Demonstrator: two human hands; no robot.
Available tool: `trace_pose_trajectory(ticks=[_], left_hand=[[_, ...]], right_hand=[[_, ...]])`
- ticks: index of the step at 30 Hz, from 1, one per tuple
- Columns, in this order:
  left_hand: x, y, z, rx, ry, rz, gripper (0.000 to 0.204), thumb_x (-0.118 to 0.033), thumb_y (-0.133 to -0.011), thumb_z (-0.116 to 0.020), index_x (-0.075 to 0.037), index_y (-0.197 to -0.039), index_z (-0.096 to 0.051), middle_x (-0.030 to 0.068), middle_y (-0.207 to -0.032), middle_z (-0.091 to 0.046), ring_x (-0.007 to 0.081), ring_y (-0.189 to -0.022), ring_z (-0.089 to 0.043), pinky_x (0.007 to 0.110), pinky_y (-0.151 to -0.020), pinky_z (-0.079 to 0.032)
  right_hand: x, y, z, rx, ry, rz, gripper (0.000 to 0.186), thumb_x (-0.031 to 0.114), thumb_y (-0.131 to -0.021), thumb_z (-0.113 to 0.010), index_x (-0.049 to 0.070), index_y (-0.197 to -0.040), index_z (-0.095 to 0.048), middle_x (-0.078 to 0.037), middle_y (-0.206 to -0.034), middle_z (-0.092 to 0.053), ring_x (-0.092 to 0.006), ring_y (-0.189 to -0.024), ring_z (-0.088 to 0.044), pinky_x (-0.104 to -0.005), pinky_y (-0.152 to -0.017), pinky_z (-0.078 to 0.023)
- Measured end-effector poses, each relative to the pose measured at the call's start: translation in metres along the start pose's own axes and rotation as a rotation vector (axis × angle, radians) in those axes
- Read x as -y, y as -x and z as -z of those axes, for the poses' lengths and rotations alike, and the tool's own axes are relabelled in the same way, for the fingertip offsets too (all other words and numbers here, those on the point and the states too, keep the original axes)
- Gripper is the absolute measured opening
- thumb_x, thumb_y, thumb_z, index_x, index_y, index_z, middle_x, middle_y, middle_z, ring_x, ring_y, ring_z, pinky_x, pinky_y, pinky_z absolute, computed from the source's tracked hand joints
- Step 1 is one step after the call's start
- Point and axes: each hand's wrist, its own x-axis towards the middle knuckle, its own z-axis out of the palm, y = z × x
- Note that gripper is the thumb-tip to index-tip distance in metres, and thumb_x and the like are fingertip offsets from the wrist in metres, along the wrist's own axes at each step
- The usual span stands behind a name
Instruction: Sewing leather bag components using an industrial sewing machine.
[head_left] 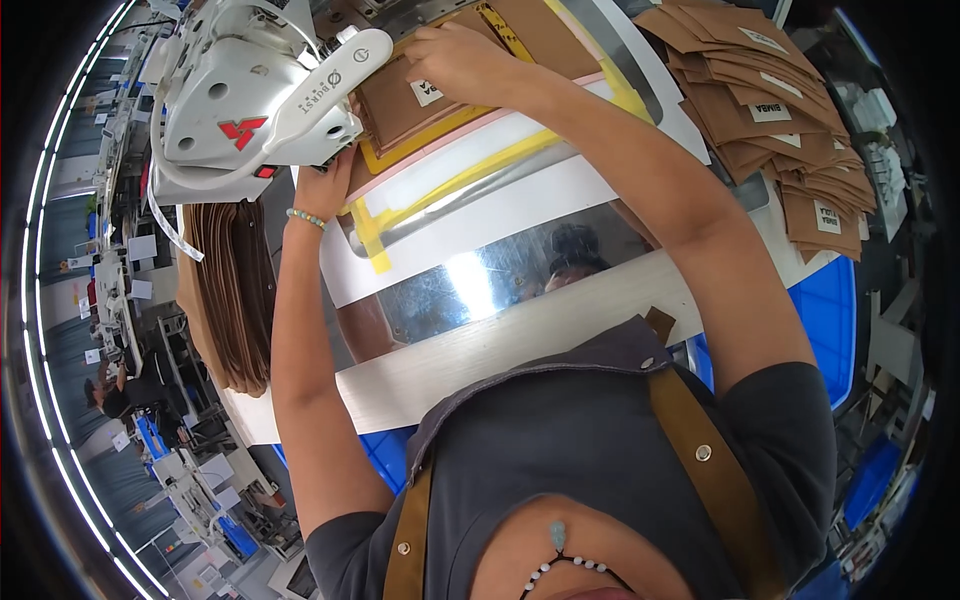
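Both arms (pixel 655 165) reach forward, right hand (pixel 462 66) curled palm down, left hand (pixel 324 188) partly hidden.

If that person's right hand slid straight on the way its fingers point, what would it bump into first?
The right hand would probably meet the white machine first; depth is unclear, so it might pass underneath.
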Motion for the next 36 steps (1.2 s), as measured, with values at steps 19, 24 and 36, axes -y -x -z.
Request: trace_pose_trajectory(ticks=[19,24,36], left_hand=[[0.011,-0.045,-0.006,0.066,-0.21,-0.281,0.044,-0.019,-0.102,-0.061,-0.015,-0.146,-0.063,0.0036,-0.153,-0.061,0.0256,-0.143,-0.053,0.038,-0.124,-0.038],[0.035,-0.046,-0.01,0.104,-0.002,-0.209,0.051,-0.018,-0.096,-0.066,-0.019,-0.146,-0.063,0.0027,-0.15,-0.064,0.0274,-0.135,-0.058,0.038,-0.116,-0.045],[0.052,-0.046,-0.023,0.186,-0.078,-0.163,0.046,-0.015,-0.106,-0.052,-0.003,-0.151,-0.05,0.0112,-0.154,-0.057,0.0218,-0.138,-0.058,0.031,-0.118,-0.047]], right_hand=[[0.02,-0.001,-0.013,-0.069,-0.312,0.002,0.029,0.004,-0.092,-0.067,0.01,-0.117,-0.08,-0.004,-0.121,-0.069,-0.0247,-0.121,-0.061,-0.0417,-0.105,-0.049],[0.039,0.0,-0.016,0.128,-0.278,0.099,0.034,0.003,-0.096,-0.062,0.015,-0.123,-0.079,-0.004,-0.131,-0.067,-0.0268,-0.124,-0.06,-0.0415,-0.111,-0.046],[0.035,0.0,-0.023,0.114,-0.393,0.046,0.041,-0.005,-0.091,-0.06,0.017,-0.12,-0.08,-0.003,-0.132,-0.067,-0.0253,-0.124,-0.061,-0.0415,-0.111,-0.048]])
